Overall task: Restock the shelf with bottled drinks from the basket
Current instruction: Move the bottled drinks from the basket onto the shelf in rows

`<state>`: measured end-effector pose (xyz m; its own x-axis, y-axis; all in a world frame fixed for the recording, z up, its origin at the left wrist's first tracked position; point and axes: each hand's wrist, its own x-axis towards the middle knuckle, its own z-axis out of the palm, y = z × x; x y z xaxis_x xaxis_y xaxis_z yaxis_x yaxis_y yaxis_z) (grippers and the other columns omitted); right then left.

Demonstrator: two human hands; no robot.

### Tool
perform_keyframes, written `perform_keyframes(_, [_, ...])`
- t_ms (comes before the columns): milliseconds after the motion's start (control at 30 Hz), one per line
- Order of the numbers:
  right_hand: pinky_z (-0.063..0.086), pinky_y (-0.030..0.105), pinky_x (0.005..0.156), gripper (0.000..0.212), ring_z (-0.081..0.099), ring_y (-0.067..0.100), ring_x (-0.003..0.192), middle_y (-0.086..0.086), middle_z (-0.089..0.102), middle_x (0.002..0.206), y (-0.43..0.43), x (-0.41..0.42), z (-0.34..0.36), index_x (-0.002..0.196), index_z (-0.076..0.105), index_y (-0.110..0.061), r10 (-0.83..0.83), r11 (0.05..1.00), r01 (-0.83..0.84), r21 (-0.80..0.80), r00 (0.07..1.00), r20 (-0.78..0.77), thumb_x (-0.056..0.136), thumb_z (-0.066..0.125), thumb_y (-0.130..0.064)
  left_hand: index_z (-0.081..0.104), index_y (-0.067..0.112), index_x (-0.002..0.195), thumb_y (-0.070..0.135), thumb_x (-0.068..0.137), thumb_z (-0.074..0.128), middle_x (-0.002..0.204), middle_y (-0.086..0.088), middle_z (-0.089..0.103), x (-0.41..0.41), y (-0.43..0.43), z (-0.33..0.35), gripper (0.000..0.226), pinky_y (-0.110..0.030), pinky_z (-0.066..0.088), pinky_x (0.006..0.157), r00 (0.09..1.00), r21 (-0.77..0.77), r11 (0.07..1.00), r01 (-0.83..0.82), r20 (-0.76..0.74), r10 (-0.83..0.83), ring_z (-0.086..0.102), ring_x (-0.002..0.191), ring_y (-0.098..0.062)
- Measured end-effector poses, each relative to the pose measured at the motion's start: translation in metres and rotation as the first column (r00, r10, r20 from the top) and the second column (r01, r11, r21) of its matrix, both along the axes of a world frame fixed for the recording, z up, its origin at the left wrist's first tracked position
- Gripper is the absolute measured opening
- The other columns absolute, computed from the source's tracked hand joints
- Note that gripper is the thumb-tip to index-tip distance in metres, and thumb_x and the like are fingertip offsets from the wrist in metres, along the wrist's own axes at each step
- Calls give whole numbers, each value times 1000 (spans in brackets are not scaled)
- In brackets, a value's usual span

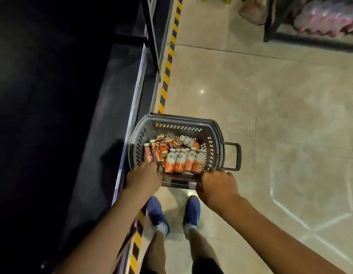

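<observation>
Here, left hand [143,176] at bottles [179,160], right hand [217,186] gripping basket [172,121] rim.

This is a shop; a dark shelf [104,115] runs along a tiled floor [270,115] with striped yellow tape [167,62]; a shopping basket [177,126] holds bottled drinks [180,159]; wrapped goods [328,14] sit across the aisle.
</observation>
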<state>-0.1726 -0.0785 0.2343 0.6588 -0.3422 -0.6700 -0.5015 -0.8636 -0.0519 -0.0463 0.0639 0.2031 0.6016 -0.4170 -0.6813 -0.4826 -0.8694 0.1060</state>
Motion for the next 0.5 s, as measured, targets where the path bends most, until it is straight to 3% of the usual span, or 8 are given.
perform_keyframes(100, [45,40,96,41,55,32,119,11,58,130,-9,23,-98,128,56,-16,-43,999,45,26,997,-66,92,54,-37,50,17,134,35,96,45,140,-14,50,27,-10,-98,42,-42,47,92,999,67,998,3,-55,1,54,118,-33])
perform_keyframes(200, [41,44,103,58,44,36,131,16,46,144,-10,46,-198,141,43,-10,-34,998,42,50,988,-149,92,58,-37,39,13,145,37,94,47,128,-10,60,45,-22,-198,57,-43,51,88,996,87,996,-29,-77,36,59,112,-32])
perform_keyframes(267, [37,49,107,63,39,37,134,16,43,145,-10,62,-258,144,39,-9,56,998,-50,41,984,-171,90,63,-30,36,15,147,38,94,51,127,-9,60,55,-29,-256,60,-42,52,86,994,73,994,-79,-76,85,61,111,-32])
perform_keyframes(333, [35,51,109,65,37,37,135,17,42,146,-13,85,-310,145,36,-8,151,988,-147,35,972,-179,88,65,-22,29,14,152,39,95,54,142,-12,49,67,-37,-310,67,-43,50,93,989,62,990,-126,-76,130,56,120,-33])
perform_keyframes(400, [31,51,112,69,33,37,139,18,38,150,-18,113,-357,148,33,-7,225,974,-224,19,961,-160,89,64,-23,19,10,154,39,94,57,154,-14,36,79,-45,-359,77,-43,43,101,985,84,983,-165,-45,169,46,133,-34])
perform_keyframes(500, [29,49,112,70,30,37,141,19,34,153,-28,155,-419,148,33,-7,301,951,-306,-40,949,-90,90,64,-30,23,2,150,40,94,57,149,-18,40,94,-53,-424,76,-43,43,100,984,135,974,-181,31,178,45,132,-34])
